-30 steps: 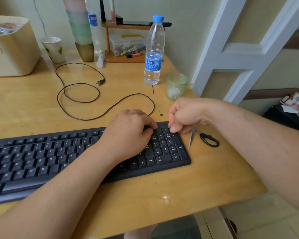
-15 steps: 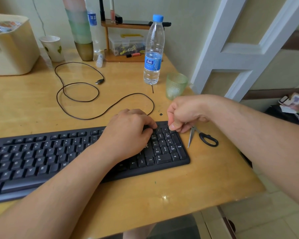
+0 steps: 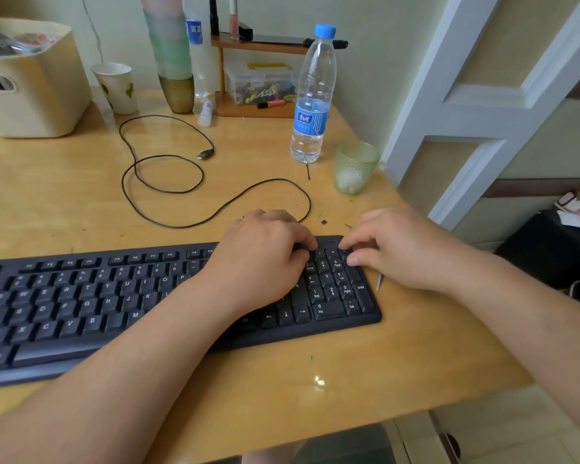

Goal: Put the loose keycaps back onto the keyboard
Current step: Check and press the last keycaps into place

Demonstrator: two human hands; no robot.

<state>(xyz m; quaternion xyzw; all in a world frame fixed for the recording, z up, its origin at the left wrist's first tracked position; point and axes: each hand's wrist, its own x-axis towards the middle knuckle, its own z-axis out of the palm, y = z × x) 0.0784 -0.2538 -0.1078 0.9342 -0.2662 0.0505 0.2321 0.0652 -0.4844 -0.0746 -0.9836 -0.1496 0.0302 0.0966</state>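
1 head view, looking forward-down, close over desk.

Two bare forearms, no sleeves, hands without rings or watch

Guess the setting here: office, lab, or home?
Probably a home desk in a bedroom or study. The wooden desk holds a keyboard amid household clutter: a water bottle, a paper cup, a storage bin.
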